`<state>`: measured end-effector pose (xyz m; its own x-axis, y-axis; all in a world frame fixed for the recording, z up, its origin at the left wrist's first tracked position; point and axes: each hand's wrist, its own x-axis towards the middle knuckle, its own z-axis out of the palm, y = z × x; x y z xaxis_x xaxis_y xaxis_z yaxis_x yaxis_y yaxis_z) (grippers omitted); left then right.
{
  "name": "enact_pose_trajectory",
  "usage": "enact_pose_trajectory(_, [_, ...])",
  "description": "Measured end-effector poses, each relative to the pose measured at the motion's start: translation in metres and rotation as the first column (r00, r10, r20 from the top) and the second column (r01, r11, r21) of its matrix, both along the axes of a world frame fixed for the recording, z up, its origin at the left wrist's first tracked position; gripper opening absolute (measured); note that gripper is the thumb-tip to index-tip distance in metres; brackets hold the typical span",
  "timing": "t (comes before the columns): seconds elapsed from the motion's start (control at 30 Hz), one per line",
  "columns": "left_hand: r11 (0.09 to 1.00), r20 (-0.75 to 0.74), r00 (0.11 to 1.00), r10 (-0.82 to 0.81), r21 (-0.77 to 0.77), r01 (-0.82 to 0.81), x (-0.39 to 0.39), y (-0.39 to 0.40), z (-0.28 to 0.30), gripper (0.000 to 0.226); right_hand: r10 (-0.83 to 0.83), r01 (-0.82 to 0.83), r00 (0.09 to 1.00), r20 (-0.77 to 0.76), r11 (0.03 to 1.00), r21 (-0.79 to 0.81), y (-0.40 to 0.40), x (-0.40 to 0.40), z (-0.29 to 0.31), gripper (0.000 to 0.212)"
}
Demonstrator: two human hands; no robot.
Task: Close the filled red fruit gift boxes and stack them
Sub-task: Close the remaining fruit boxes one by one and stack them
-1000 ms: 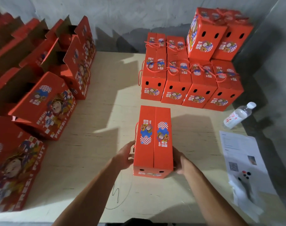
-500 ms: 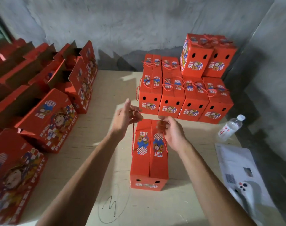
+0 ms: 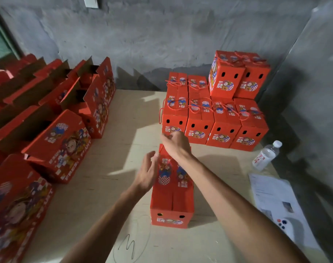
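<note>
Desk [image 3: 123,141] bearing closed stack [image 3: 215,118] at 1 o'clock; box [image 3: 172,194], long axis 12-to-6, centred below hands. Right hand [image 3: 176,144] pinches cord [image 3: 161,149] at its far end, nearer stack; left hand [image 3: 147,172] open, touching its left side.

Closed box [image 3: 171,196] stands mid-table [image 3: 105,205] — open boxes [image 3: 57,145] left, stacked boxes [image 3: 215,114] behind.

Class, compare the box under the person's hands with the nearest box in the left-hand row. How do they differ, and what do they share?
The box under the hands has its top flaps folded shut; the nearest left box still has its flap raised. The box under the hands stands alone mid-table, end-on to the camera; the left box sits in a row at the table's edge, showing its broad printed side. Both are red with the same cartoon print.
</note>
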<state>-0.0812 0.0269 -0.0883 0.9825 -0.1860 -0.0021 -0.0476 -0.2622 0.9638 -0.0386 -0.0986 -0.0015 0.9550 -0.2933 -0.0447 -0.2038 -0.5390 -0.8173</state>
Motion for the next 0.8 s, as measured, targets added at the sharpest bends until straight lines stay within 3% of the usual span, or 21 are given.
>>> enact_pose_trajectory(0.1, [0.919, 0.211, 0.965, -0.158, 0.388, 0.066, -0.033, 0.004, -0.026, 0.096, -0.006, 0.0, 0.999, 0.053, 0.994, 0.109, -0.005, 0.014, 0.007, 0.039])
enact_pose_trajectory(0.17, [0.877, 0.285, 0.933, -0.218, 0.476, 0.06, -0.042, 0.0, -0.03, 0.128, -0.087, 0.07, 0.994, 0.071, 0.975, 0.212, -0.007, 0.017, 0.004, 0.035])
enact_pose_trajectory(0.23, [0.847, 0.3, 0.925, -0.232, 0.53, 0.041, -0.036, -0.003, -0.02, 0.142, -0.137, 0.116, 0.988, 0.066, 0.96, 0.253, -0.007, 0.024, 0.008, 0.033])
enact_pose_trajectory(0.33, [0.831, 0.295, 0.933, -0.205, 0.556, 0.007, -0.018, -0.004, 0.0, 0.145, -0.154, 0.117, 0.982, 0.112, 0.952, 0.282, -0.007, 0.037, 0.027, 0.033])
enact_pose_trajectory(0.5, [0.873, 0.443, 0.887, -0.131, 0.476, -0.109, 0.031, -0.005, 0.041, 0.133, -0.161, 0.077, 0.956, 0.246, 0.945, 0.319, -0.017, 0.075, 0.091, 0.028])
enact_pose_trajectory(0.8, [0.878, 0.583, 0.807, -0.096, 0.432, -0.207, 0.171, -0.045, 0.128, 0.126, -0.188, 0.081, 0.882, 0.432, 0.964, 0.254, -0.041, 0.167, 0.205, 0.031])
